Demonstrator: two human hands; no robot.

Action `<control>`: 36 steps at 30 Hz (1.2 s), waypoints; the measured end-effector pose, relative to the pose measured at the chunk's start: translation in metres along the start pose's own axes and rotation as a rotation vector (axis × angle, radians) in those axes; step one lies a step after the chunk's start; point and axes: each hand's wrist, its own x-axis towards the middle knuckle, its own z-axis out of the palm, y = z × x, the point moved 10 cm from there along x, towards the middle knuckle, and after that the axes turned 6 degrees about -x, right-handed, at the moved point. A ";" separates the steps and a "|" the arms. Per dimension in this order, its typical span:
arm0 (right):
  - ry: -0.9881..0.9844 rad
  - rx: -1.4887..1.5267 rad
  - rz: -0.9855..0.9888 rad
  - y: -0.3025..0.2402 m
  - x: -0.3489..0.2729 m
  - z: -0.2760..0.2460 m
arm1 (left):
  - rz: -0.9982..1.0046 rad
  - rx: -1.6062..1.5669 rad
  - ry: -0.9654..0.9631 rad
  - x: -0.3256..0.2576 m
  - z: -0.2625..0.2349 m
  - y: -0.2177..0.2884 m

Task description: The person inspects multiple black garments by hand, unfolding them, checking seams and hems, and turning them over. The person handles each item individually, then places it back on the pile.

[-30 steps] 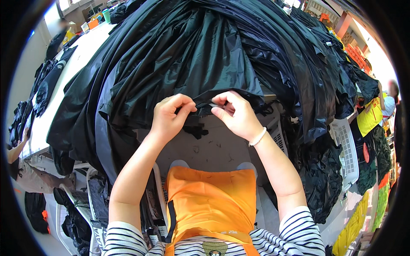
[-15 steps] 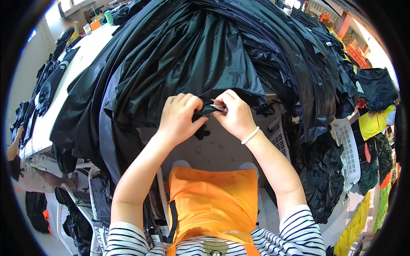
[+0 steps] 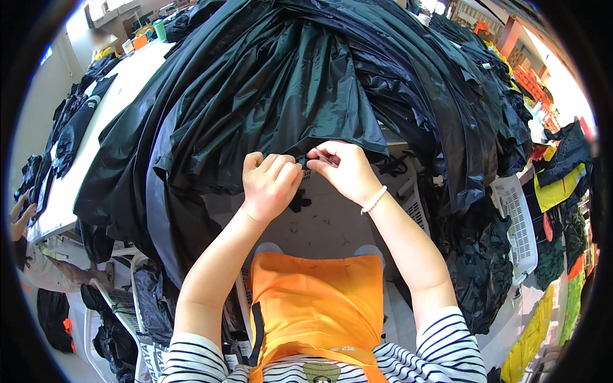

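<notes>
A large dark, shiny sheet of fabric hangs in folds toward me, its lower edge at my hands. At that edge my left hand is closed in a fist, knuckles up, pinching the fabric; its thumb is mostly hidden. Close beside it on the right, my right hand is closed with thumb and forefinger together near the hem. Between its fingers sits a small dark tool, apparently thread snips, largely covered by the hand. The fingertips of both hands nearly meet.
A white table with dark garments runs along the left. White plastic baskets stand low at the right and left. Another person's hand shows at the far left edge. Dark cords dangle right of my hands.
My left hand has turned into a tighter fist and dropped slightly. My right hand has shifted a little left and down, and the pointed tips seen in it before are now mostly hidden.
</notes>
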 end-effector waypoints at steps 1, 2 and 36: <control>-0.025 0.035 0.018 0.004 0.002 0.002 | -0.004 -0.020 0.019 0.000 -0.001 -0.001; -0.051 0.070 0.036 0.007 0.004 0.005 | -0.008 -0.039 0.038 0.000 -0.003 -0.002; 0.041 0.126 -0.071 -0.018 0.002 -0.011 | 0.024 0.045 0.031 0.007 -0.007 0.004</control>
